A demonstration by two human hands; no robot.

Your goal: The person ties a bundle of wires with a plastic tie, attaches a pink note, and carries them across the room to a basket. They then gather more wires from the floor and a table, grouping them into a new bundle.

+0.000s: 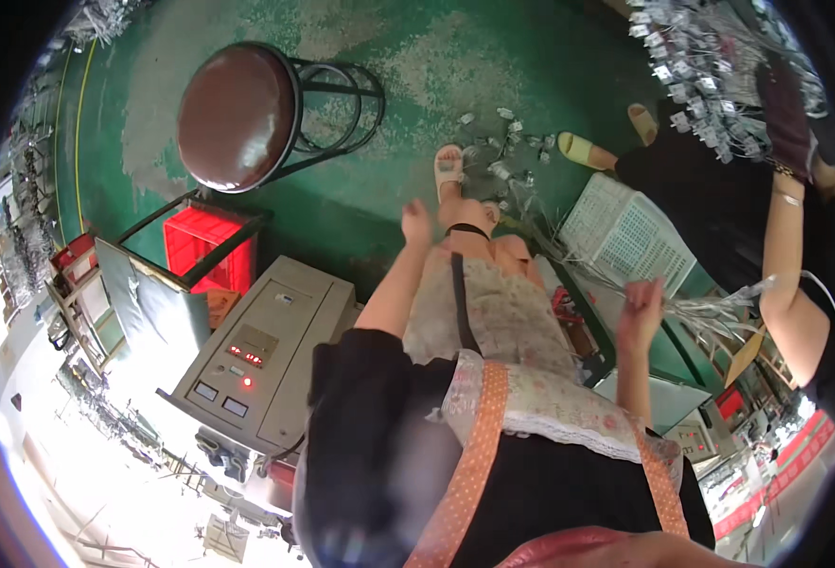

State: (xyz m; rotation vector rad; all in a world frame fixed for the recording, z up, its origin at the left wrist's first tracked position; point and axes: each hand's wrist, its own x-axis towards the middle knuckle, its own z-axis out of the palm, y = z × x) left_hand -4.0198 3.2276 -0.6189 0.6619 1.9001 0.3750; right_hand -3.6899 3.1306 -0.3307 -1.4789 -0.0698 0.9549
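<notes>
My left hand (417,223) hangs in the air in front of my floral apron (502,303), above the green floor. Its fingers are curled in loosely, and nothing shows in them. On the other side, my right hand (641,308) is raised with its fingers bent and a little apart; no held thing can be seen. Close beside it runs a bundle of pale wires (720,305), and I see no grip on it. A white plastic basket (625,227) stands on the floor beyond my right hand.
A brown round stool (237,118) stands front left. Beside my left arm is a grey machine cabinet (275,350) with red lights, near a red crate (211,248). At right, a co-worker's gloved hand (784,114) touches hanging wired parts (706,80). More wired parts (507,142) lie on the floor.
</notes>
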